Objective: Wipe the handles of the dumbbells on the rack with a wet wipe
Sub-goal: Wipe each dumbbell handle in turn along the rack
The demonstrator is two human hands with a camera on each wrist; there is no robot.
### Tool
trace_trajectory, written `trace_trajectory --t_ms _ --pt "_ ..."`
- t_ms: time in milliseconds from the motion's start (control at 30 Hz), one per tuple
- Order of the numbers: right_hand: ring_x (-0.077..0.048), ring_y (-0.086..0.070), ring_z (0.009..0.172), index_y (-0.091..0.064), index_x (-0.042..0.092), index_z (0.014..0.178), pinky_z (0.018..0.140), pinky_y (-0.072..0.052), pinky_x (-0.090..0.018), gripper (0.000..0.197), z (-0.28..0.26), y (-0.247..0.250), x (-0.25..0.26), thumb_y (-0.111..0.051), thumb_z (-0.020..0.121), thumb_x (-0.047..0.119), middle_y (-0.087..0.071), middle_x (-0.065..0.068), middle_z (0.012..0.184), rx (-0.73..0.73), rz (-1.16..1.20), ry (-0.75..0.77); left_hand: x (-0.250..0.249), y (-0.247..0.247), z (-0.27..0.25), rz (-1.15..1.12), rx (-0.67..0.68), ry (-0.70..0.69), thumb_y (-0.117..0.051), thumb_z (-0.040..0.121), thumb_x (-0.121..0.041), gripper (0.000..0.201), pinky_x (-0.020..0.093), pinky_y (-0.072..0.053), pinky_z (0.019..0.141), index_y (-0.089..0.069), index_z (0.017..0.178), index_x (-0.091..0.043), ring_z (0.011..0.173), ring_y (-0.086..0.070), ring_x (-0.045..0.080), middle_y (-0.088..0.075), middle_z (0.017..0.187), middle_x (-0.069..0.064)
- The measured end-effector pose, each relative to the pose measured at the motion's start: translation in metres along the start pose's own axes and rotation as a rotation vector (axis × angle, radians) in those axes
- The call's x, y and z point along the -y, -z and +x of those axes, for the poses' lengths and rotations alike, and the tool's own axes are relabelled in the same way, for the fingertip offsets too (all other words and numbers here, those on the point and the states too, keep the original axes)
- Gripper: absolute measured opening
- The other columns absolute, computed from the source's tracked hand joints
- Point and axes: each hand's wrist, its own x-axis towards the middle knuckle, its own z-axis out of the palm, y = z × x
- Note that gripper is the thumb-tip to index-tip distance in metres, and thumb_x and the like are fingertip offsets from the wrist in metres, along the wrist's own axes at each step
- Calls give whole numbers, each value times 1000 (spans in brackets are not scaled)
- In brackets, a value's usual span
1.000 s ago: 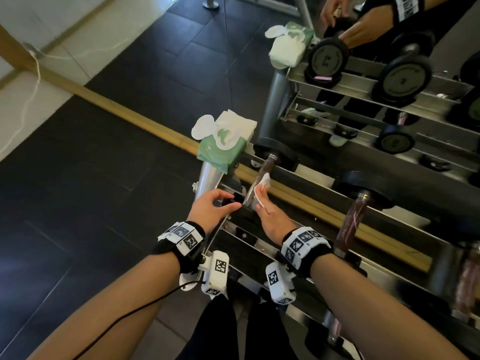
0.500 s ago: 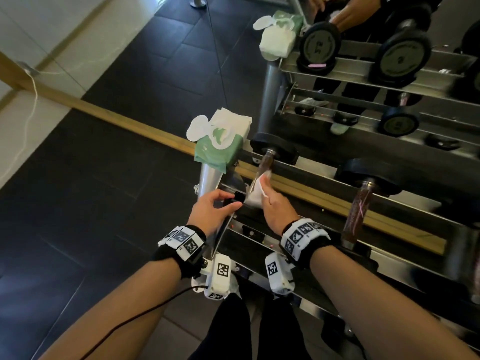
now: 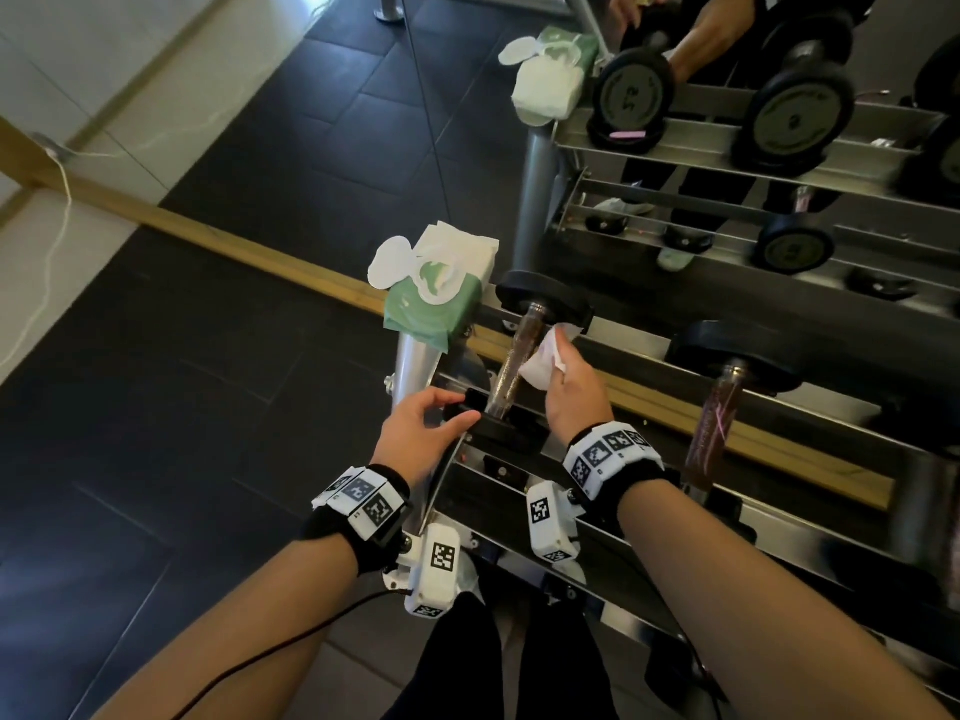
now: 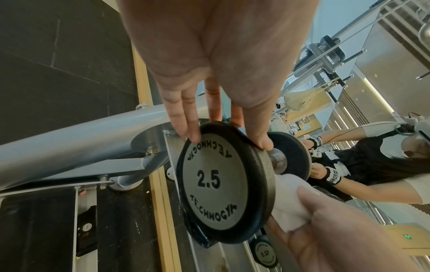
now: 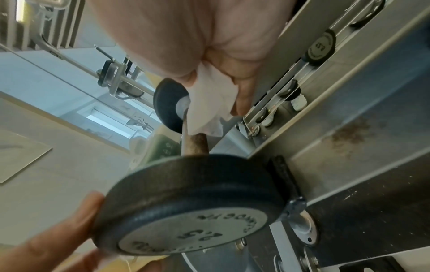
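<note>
A 2.5 dumbbell lies on the rack's top rail [image 3: 649, 407], its worn handle [image 3: 511, 363] running from the near plate [image 4: 223, 184] to the far plate [image 3: 540, 298]. My left hand [image 3: 462, 407] grips the rim of the near plate, thumb on one side and fingers on the other [image 4: 193, 136]. My right hand [image 3: 558, 356] holds a crumpled white wet wipe [image 3: 543, 358] against the right side of the handle, close to the far plate. In the right wrist view the wipe [image 5: 209, 103] covers the handle's far end, and the bare part of the handle [image 5: 196, 143] shows below it.
A green wet-wipe pack [image 3: 436, 298], flap open, sits on the rack's left post. A second dumbbell [image 3: 717, 423] lies to the right on the same rail. A mirror behind the rack reflects the rack, more dumbbells [image 3: 800, 116] and my arms. Dark tiled floor lies to the left.
My right hand has slid the wipe along the handle, away from the near plate and toward the far plate. My left hand keeps its hold on the near plate.
</note>
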Motion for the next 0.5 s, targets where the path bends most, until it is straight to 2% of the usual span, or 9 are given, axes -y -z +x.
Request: trace_trajectory --t_ms 67,133,233,267,300,367,433,500 --pt "-8 -51 96 -27 42 151 87 -37 -19 54 2 -7 6 -36 104 17 -53 -10 130 37 -33 40 0 -1 -1 -15 13 -10 -78 82 -28 20 6 -49 58 -68 99 -33 71 -72 3 -68 92 -29" --pt "-9 -53 93 -24 41 152 83 -40 -18 62 3 -10 10 -37 101 9 -54 -12 128 76 -98 69 2 0 -1 -26 22 -19 -78 83 -26 21 7 -50 58 -68 101 -30 70 -72 4 -67 92 -30" --pt "-26 -51 124 -23 39 153 101 -39 -30 70 2 -13 14 -36 98 -1 -41 -13 148 117 -103 43 2 0 -1 -28 19 -24 -78 83 -28 23 7 -50 59 -68 104 -29 71 -72 5 -67 93 -30" --pt "-29 -47 130 -23 39 153 108 -37 -35 72 1 -14 14 -36 97 -3 -38 -12 152 135 -120 44 2 1 -1 -26 17 -25 -78 83 -29 23 7 -50 59 -68 104 -30 71 -72 5 -67 93 -29" --pt "-28 -47 130 -25 38 153 112 -36 -38 72 -3 -15 15 -37 96 -5 -40 -12 150 156 -144 52 2 1 -1 -24 16 -26 -78 82 -30 23 8 -50 59 -68 103 -31 71 -72 6 -67 94 -28" --pt "-20 -51 122 -39 36 145 110 -35 -35 60 -13 -14 8 -39 97 -1 -53 -5 136 197 -137 64 3 2 -1 -23 22 -29 -77 83 -31 22 8 -50 59 -68 103 -32 71 -72 6 -66 94 -31" --pt "-20 -50 126 -55 34 131 110 -31 -30 43 -22 -9 1 -40 101 7 -59 5 124 266 -67 46 2 3 -1 -21 35 -35 -77 84 -31 21 7 -50 60 -67 102 -33 72 -72 6 -64 94 -35" --pt "-24 -51 126 -59 31 133 111 -37 -32 39 -22 0 -1 -39 104 14 -56 -5 133 262 -71 51 1 3 -1 -25 53 -31 -76 83 -30 22 7 -50 59 -67 103 -33 72 -72 7 -63 94 -37"
